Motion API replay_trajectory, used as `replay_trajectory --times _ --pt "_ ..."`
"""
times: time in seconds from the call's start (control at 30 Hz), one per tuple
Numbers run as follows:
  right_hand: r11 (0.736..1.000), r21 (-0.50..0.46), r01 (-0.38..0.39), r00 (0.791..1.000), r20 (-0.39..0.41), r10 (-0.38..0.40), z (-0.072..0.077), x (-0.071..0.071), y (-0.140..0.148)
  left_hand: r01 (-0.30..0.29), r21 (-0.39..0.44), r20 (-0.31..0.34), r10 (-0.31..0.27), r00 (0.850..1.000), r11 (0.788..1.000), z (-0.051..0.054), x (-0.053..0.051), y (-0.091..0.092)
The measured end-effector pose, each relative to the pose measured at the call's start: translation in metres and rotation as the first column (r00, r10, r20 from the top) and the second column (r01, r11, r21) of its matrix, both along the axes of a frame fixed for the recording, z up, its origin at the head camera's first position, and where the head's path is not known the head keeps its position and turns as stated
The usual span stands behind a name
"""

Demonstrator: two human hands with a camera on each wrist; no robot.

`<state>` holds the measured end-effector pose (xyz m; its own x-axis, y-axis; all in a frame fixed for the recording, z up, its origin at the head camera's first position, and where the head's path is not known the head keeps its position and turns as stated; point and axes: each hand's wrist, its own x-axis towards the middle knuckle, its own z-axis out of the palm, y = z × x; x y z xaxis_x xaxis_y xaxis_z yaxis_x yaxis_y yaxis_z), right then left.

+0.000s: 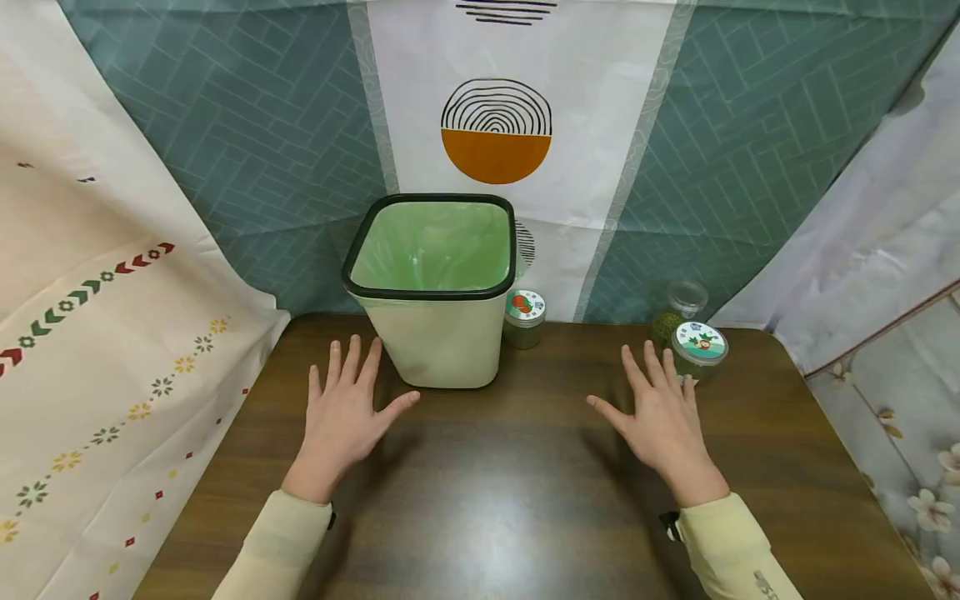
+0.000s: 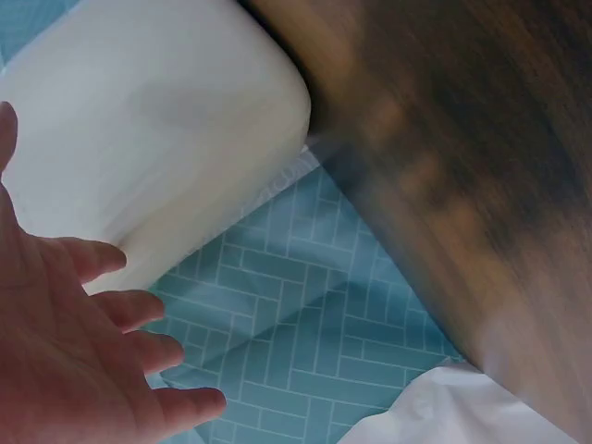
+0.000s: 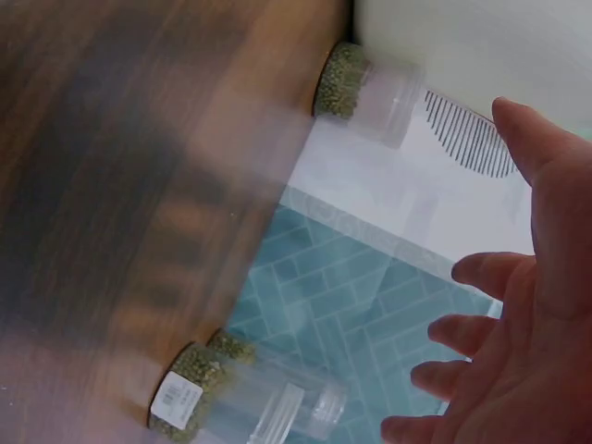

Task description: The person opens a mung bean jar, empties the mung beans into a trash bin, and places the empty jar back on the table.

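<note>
My left hand [image 1: 341,421] hovers over the table with its fingers spread, just left of a pale green trash can [image 1: 442,342]. The can has a black rim and a green liner bag [image 1: 442,237] inside. On the right, my right hand [image 1: 662,417] is also spread and holds nothing. Nearest to it is a clear jar [image 1: 699,346] with a green-and-white picture lid. Behind that jar stands another clear jar [image 1: 684,300] with greenish granules. A third jar [image 1: 524,321], with a red picture on its lid, sits beside the can. Granules partly fill these jars in the right wrist view.
The brown wooden table [image 1: 487,483] reaches back to a teal-and-white patterned cloth [image 1: 285,125]. A cream cloth [image 1: 112,400] with small coloured motifs hangs on the left. Flowered white cloth [image 1: 885,433] borders the right side.
</note>
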<state>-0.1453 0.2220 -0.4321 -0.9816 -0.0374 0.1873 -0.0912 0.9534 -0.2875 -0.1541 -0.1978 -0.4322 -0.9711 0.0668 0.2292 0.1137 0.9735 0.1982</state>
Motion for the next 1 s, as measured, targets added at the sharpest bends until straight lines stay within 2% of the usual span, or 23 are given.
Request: replay_trajectory --times 0.1,0.2,0.33,0.43,0.53,0.73,0.83,0.97,1.0 --pt "0.999 -0.046 -0.008 0.999 -0.033 0.007 0.003 0.000 0.001 -0.004 0.025 -0.034 0.005 0.999 1.000 0.002 0.003 0.002" --pt "0.990 -0.133 -0.039 0.991 -0.130 0.021 0.006 0.000 0.000 -0.002 0.084 -0.123 0.012 0.992 0.996 0.004 0.006 0.004" --pt "0.968 -0.225 -0.109 0.953 -0.301 0.038 0.012 -0.001 -0.002 0.028 0.155 -0.243 0.011 0.970 0.987 0.008 0.011 0.009" --pt "0.959 -0.241 -0.146 0.920 -0.390 0.042 0.015 -0.001 -0.005 0.071 0.172 -0.285 -0.020 0.958 0.983 0.014 0.013 0.013" --pt "0.958 -0.239 -0.159 0.902 -0.430 0.042 0.016 -0.001 -0.005 0.125 0.169 -0.304 -0.068 0.950 0.978 0.017 0.014 0.020" --pt "0.959 -0.245 -0.139 0.901 -0.433 0.021 0.016 -0.001 -0.004 0.202 0.144 -0.328 -0.146 0.933 0.969 0.012 0.012 0.031" --pt "0.956 -0.266 -0.122 0.896 -0.443 -0.008 0.016 -0.001 0.000 0.220 0.146 -0.307 -0.167 0.937 0.965 0.005 0.010 0.035" --pt "0.947 -0.303 -0.110 0.868 -0.494 -0.058 0.019 -0.005 0.009 0.219 0.143 -0.273 -0.174 0.946 0.965 -0.004 0.010 0.038" --pt "0.943 -0.315 -0.104 0.854 -0.515 -0.078 0.020 -0.006 0.013 0.216 0.138 -0.268 -0.174 0.948 0.967 -0.005 0.010 0.038"
